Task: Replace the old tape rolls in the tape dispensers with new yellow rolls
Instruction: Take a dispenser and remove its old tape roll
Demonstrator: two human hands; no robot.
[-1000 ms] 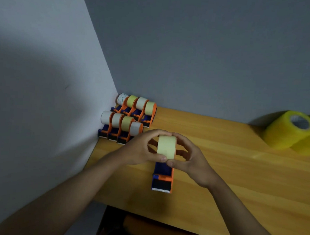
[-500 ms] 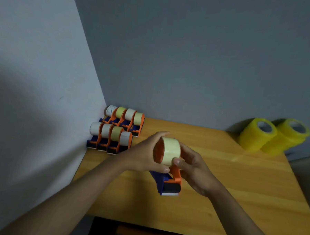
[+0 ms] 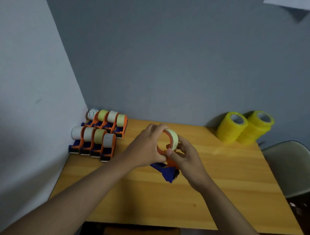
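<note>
Orange-and-blue tape dispenser (image 3: pixel 167 167) above wooden table (image 3: pixel 219 183), left hand (image 3: pixel 145 149) and right hand (image 3: pixel 186 158) gripping it

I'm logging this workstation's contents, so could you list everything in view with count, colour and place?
tape dispensers: eight, orange and blue with pale rolls, two rows in the table's far left corner
held dispenser: one, orange and blue, mid-table
pale roll: one, pale yellow, on the held dispenser
yellow rolls: two stacks, bright yellow, far right corner
table: one, wooden
chair: one, grey, right
left hand: gripping the roll
right hand: gripping the roll
</note>
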